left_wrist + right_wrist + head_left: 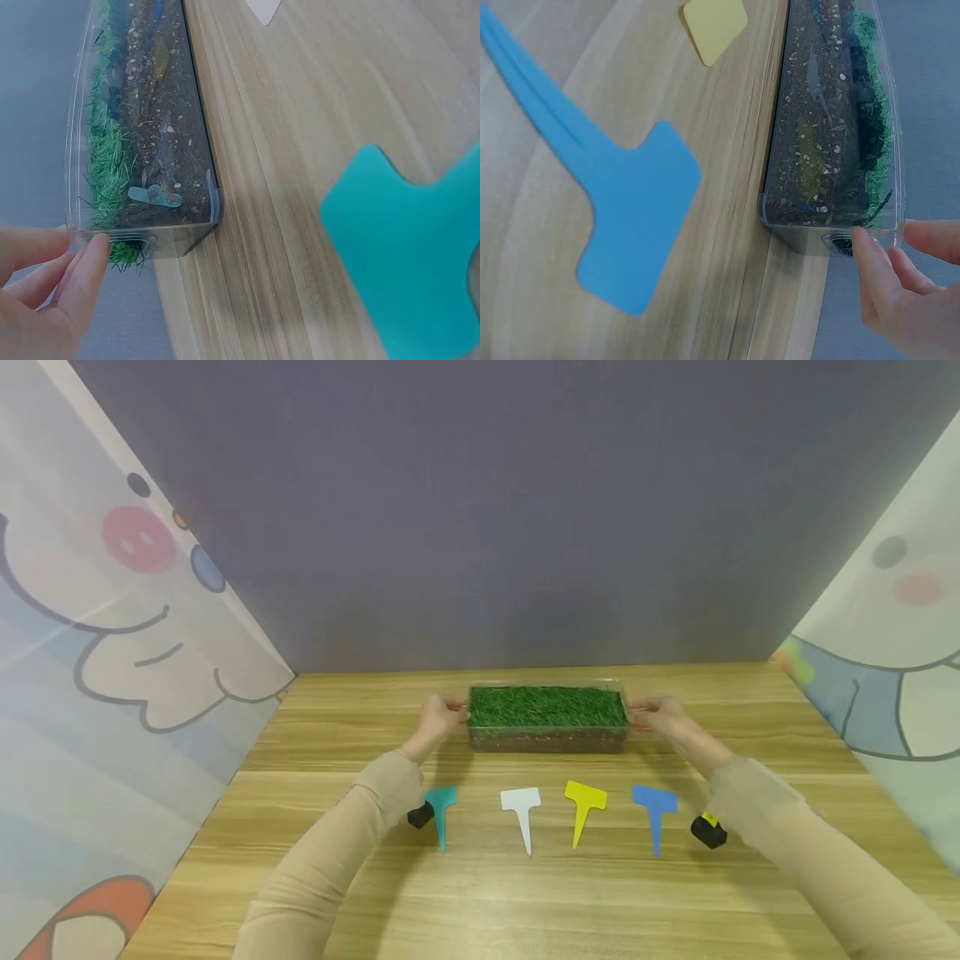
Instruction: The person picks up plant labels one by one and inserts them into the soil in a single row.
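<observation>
A clear box (547,741) with green artificial grass (546,706) and brown soil-like filling stands toward the table's back. My left hand (437,720) grips its left end; in the left wrist view the hand (49,292) has thumb and fingers at the rim of the box (180,240). At the right end, my right hand (663,718) holds the rim, and the right wrist view shows that hand (911,292) pinching the corner of the box (802,238). Both palms are partly hidden in the head view.
In front of the box lie T-shaped tags: teal (440,799), white (521,799), yellow (586,797) and blue (655,801). Black wrist devices (421,815) (708,832) show beside the sleeves. A grey panel (510,527) rises behind the table (517,910), with cartoon-printed sheets at both sides.
</observation>
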`<state>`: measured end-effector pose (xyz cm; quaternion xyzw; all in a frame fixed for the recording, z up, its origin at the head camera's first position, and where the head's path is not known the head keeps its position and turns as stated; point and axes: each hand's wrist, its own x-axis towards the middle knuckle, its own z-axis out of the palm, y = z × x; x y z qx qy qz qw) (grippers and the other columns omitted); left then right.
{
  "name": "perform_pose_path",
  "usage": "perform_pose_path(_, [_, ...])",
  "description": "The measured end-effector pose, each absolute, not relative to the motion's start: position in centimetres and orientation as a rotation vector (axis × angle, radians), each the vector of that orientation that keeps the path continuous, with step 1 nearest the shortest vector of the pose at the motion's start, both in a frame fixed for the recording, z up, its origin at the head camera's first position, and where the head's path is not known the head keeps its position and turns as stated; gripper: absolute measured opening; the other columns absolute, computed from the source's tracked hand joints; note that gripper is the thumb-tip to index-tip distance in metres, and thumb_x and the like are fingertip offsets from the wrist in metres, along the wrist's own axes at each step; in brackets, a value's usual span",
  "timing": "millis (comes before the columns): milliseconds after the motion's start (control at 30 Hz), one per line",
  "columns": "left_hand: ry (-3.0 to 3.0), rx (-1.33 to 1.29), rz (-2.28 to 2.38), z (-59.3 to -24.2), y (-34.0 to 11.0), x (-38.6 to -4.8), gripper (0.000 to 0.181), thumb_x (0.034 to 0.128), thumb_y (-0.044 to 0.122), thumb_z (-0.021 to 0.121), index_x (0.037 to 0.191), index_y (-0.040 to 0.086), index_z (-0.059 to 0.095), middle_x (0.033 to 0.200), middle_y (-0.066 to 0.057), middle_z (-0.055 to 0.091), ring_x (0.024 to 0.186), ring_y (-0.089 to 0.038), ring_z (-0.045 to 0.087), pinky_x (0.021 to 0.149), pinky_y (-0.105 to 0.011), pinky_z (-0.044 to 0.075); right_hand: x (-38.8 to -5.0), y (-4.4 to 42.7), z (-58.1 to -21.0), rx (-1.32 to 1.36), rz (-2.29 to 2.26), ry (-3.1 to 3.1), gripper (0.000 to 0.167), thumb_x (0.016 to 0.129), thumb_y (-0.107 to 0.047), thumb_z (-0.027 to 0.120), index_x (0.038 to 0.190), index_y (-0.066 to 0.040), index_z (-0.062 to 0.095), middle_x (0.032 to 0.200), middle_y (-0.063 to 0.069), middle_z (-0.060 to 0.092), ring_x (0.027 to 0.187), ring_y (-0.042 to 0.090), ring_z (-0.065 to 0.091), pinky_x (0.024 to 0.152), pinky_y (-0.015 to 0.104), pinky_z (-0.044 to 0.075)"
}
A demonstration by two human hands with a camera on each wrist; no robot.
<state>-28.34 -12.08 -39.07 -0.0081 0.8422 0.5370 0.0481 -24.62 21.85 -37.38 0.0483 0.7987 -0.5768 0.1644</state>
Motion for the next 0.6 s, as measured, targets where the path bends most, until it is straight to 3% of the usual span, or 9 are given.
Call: perform_pose_path(600, [2.531, -0.045, 1.662, -39.36, -12.38, -28.68, 0.029, 0.0839, -0.007, 0.052, 0.113, -0.009, 0.055, 0.108, -0.025, 0.057, 0.091, -0.033, 0.06, 0.081, -0.04, 0.053, -24.4, 21.65, -37.53, 0.142, -1.669, 2.275, 0.048, 0.092, 0.001, 0.038, 0.133, 0.014, 0.019, 0.133, 0.035, 0.024, 0.119, 0.042, 0.034, 0.099, 0.041, 0.038])
